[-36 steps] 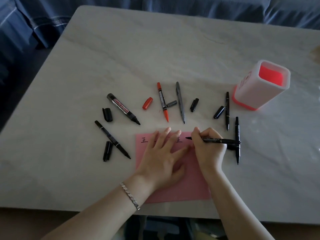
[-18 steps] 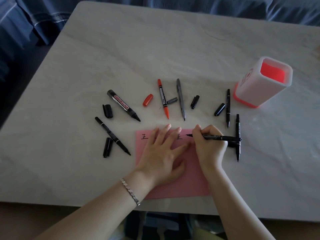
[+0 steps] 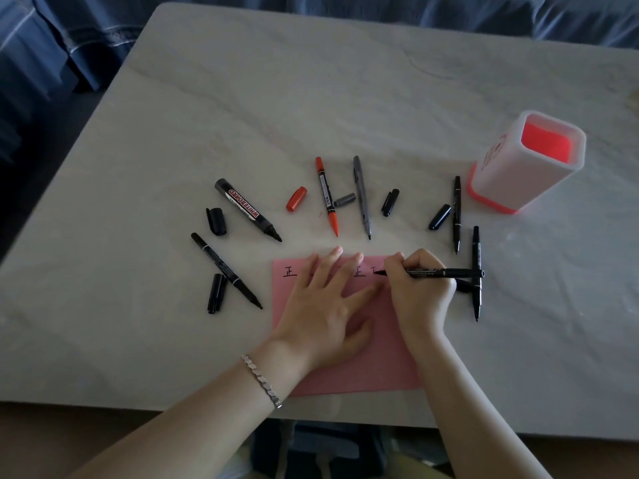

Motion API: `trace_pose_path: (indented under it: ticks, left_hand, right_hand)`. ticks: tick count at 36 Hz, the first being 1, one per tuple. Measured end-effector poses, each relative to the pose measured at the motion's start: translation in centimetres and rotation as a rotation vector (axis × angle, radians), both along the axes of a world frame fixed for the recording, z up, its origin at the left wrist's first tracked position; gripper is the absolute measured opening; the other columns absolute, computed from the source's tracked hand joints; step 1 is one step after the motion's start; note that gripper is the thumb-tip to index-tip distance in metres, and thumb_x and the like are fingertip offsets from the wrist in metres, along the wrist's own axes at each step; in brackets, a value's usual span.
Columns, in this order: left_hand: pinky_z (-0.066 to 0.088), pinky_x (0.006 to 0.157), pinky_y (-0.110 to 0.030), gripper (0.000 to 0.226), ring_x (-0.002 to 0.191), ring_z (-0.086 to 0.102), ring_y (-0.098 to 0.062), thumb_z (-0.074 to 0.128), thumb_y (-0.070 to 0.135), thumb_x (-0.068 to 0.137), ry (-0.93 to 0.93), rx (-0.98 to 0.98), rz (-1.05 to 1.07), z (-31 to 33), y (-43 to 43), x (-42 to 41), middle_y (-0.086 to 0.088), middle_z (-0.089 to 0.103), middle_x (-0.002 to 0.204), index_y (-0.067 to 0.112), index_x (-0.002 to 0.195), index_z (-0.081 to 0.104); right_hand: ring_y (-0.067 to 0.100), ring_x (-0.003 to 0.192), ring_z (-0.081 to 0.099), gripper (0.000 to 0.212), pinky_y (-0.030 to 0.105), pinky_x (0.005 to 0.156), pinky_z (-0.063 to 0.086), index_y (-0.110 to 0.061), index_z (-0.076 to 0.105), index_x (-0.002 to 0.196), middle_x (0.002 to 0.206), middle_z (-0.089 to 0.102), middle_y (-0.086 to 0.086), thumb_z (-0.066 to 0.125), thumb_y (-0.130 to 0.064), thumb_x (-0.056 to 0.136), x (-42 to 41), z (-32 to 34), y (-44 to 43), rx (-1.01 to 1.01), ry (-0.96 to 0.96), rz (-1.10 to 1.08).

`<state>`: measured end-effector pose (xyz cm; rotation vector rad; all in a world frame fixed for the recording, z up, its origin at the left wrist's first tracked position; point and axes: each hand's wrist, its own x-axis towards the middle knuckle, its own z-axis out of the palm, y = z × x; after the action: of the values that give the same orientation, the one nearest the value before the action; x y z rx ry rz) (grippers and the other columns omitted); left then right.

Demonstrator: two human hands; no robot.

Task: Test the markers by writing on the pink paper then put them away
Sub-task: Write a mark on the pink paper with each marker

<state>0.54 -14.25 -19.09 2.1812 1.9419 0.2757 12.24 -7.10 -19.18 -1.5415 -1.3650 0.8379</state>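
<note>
A pink paper (image 3: pixel 383 354) lies at the table's near edge with black characters along its top. My left hand (image 3: pixel 325 305) presses flat on it, fingers spread. My right hand (image 3: pixel 420 288) grips a thin black marker (image 3: pixel 442 272) with its tip on the paper's top right. Uncapped on the table lie a whiteboard marker (image 3: pixel 247 209), a red marker (image 3: pixel 326 198), a grey marker (image 3: pixel 362 195) and three thin black markers (image 3: pixel 224 269) (image 3: pixel 457 212) (image 3: pixel 476 271). A white and red pen holder (image 3: pixel 508 178) stands at the right.
Loose caps lie among the markers: a red cap (image 3: pixel 296 198), a grey cap (image 3: pixel 344 199) and several black caps (image 3: pixel 217 220) (image 3: pixel 390 202) (image 3: pixel 440 217) (image 3: pixel 216 292). Blue fabric (image 3: pixel 69 39) lies beyond the marble table (image 3: pixel 311 98) at the far left.
My right hand has drawn a new stroke at the paper's top right, the marker tip shifting slightly. My left hand stays pressed on the paper.
</note>
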Motion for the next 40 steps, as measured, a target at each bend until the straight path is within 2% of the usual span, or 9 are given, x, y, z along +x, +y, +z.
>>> trace_pose_path:
  ticks: [7, 12, 20, 28, 33, 38, 40]
  left_hand:
    - [0.018, 0.108, -0.049, 0.05, 0.132, 0.035, -0.036, 0.041, 0.049, 0.075, -0.003, -0.008, 0.003, -0.12, -0.02, 0.05, -0.008, 0.046, 0.14, 0.034, 0.12, 0.057]
    - [0.014, 0.108, -0.048, 0.049, 0.131, 0.035, -0.036, 0.044, 0.048, 0.075, -0.009, 0.015, 0.0, -0.26, -0.04, 0.03, -0.009, 0.046, 0.14, 0.034, 0.121, 0.055]
    - [0.015, 0.106, -0.049, 0.049, 0.131, 0.03, -0.034, 0.044, 0.049, 0.075, -0.004, 0.033, -0.002, -0.29, -0.02, 0.0, -0.008, 0.046, 0.139, 0.034, 0.12, 0.056]
    - [0.016, 0.105, -0.05, 0.048, 0.131, 0.035, -0.037, 0.044, 0.049, 0.075, -0.007, 0.037, -0.002, -0.3, -0.02, 0.03, -0.009, 0.047, 0.139, 0.033, 0.119, 0.056]
    - [0.015, 0.106, -0.049, 0.049, 0.132, 0.034, -0.036, 0.042, 0.049, 0.075, -0.005, 0.02, -0.004, -0.32, -0.02, 0.0, -0.008, 0.046, 0.14, 0.033, 0.119, 0.058]
    - [0.016, 0.105, -0.05, 0.049, 0.131, 0.036, -0.037, 0.043, 0.048, 0.075, 0.0, 0.028, -0.009, -0.34, 0.0, -0.04, -0.009, 0.047, 0.139, 0.033, 0.119, 0.057]
    - [0.016, 0.105, -0.05, 0.049, 0.131, 0.036, -0.037, 0.043, 0.048, 0.075, 0.001, 0.028, -0.011, -0.36, 0.03, -0.06, -0.008, 0.047, 0.139, 0.033, 0.119, 0.057]
  right_hand:
    - [0.008, 0.044, 0.033, 0.039, 0.015, 0.044, 0.028, -0.011, 0.038, 0.047, 0.044, 0.036, 0.0, 0.062, -0.007, 0.078, 0.12, 0.2, -0.02, 0.024, 0.015, 0.008]
    - [0.009, 0.047, 0.036, 0.04, 0.02, 0.047, 0.03, -0.014, 0.039, 0.046, 0.043, 0.038, -0.003, 0.064, -0.009, 0.078, 0.11, 0.09, -0.01, 0.002, 0.02, 0.046]
    - [0.006, 0.042, 0.033, 0.041, 0.014, 0.043, 0.027, -0.015, 0.036, 0.045, 0.041, 0.041, -0.007, 0.063, -0.007, 0.075, 0.15, 0.17, -0.1, -0.018, 0.026, 0.046]
    - [0.007, 0.042, 0.033, 0.042, 0.016, 0.044, 0.026, -0.015, 0.035, 0.045, 0.04, 0.041, -0.007, 0.062, -0.007, 0.075, 0.1, 0.1, -0.07, -0.01, -0.003, 0.049]
    - [0.01, 0.045, 0.028, 0.04, 0.018, 0.045, 0.025, -0.015, 0.031, 0.046, 0.041, 0.028, -0.005, 0.059, -0.004, 0.073, 0.04, 0.0, -0.17, 0.044, -0.006, -0.023]
    - [0.011, 0.047, 0.028, 0.043, 0.02, 0.046, 0.026, -0.017, 0.03, 0.046, 0.043, 0.028, -0.003, 0.059, -0.002, 0.074, 0.15, 0.07, -0.16, 0.04, -0.009, -0.033]
    - [0.009, 0.045, 0.029, 0.042, 0.016, 0.044, 0.026, -0.015, 0.031, 0.047, 0.04, 0.03, -0.005, 0.059, -0.003, 0.075, 0.17, 0.22, -0.14, 0.031, 0.017, -0.048]
